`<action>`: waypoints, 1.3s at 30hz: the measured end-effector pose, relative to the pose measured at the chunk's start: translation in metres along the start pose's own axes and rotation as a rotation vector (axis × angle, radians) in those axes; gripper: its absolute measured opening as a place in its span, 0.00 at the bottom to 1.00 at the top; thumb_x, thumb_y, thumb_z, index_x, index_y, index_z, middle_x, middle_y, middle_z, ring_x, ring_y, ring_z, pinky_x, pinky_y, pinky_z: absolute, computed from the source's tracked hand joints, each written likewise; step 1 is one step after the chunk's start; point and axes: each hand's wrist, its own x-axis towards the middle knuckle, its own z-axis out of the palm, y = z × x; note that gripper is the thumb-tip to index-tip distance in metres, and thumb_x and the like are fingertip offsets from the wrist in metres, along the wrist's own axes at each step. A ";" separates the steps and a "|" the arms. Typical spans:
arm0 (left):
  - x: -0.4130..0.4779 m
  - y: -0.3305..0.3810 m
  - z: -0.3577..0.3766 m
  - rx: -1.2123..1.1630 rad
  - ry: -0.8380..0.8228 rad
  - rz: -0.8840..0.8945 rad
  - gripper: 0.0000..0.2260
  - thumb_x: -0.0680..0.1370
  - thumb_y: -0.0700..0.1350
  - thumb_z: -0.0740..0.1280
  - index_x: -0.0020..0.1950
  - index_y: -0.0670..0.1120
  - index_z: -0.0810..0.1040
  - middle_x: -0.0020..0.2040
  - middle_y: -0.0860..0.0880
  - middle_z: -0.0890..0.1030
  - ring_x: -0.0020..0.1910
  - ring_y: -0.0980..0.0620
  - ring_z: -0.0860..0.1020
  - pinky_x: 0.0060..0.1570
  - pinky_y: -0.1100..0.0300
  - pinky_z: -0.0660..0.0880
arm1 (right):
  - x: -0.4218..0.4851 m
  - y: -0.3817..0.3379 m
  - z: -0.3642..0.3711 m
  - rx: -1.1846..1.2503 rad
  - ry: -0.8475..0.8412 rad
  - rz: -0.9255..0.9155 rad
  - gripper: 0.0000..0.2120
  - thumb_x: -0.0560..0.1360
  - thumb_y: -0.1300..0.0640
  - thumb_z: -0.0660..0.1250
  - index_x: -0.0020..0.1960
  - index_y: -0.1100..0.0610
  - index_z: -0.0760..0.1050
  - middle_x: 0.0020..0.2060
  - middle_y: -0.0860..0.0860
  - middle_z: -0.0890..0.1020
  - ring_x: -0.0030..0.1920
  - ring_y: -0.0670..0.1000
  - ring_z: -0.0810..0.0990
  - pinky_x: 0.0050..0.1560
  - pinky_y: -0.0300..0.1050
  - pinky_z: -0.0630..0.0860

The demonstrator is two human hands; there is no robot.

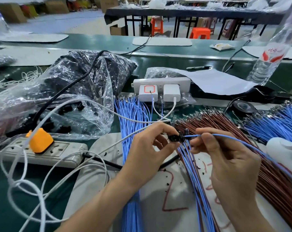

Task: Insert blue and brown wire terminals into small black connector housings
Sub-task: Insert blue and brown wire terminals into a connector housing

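Fingers half hide the small black housing (174, 138) pinched in the left grip (149, 148); right of it, the right grip (225, 156) pinches a thin blue wire (194, 135), its terminal indistinct.

Left hand (147, 144) pinches black housing (175, 137); right hand (225, 158) pinches blue wire (225, 137).

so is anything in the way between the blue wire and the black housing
Nothing visible: the blue wire, pinched by the right hand, points straight at the housing in the left hand.
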 end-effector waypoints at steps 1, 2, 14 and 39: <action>0.000 0.000 0.000 0.004 0.002 0.001 0.09 0.72 0.39 0.74 0.49 0.49 0.80 0.40 0.57 0.80 0.37 0.53 0.79 0.42 0.66 0.76 | -0.002 -0.001 0.001 -0.052 0.005 -0.026 0.05 0.77 0.49 0.66 0.47 0.44 0.81 0.37 0.45 0.84 0.34 0.46 0.83 0.31 0.31 0.75; 0.000 0.000 0.000 0.008 0.002 0.005 0.09 0.72 0.39 0.74 0.49 0.49 0.80 0.40 0.57 0.79 0.37 0.52 0.79 0.41 0.65 0.76 | -0.003 -0.002 0.001 -0.077 0.003 -0.049 0.05 0.77 0.50 0.65 0.47 0.43 0.80 0.36 0.44 0.84 0.34 0.46 0.83 0.32 0.30 0.75; 0.000 0.001 0.000 0.031 -0.028 0.019 0.10 0.72 0.37 0.74 0.48 0.49 0.80 0.43 0.55 0.79 0.36 0.55 0.78 0.41 0.67 0.75 | -0.009 -0.005 0.006 -0.096 -0.007 -0.125 0.06 0.79 0.56 0.64 0.47 0.49 0.79 0.36 0.42 0.84 0.34 0.46 0.82 0.39 0.30 0.75; 0.000 0.003 0.003 -0.047 -0.080 0.213 0.08 0.73 0.35 0.72 0.44 0.44 0.75 0.49 0.49 0.83 0.50 0.54 0.82 0.53 0.62 0.76 | -0.004 0.011 0.008 -0.042 -0.212 0.347 0.25 0.75 0.40 0.58 0.46 0.59 0.83 0.29 0.54 0.79 0.31 0.53 0.76 0.37 0.48 0.78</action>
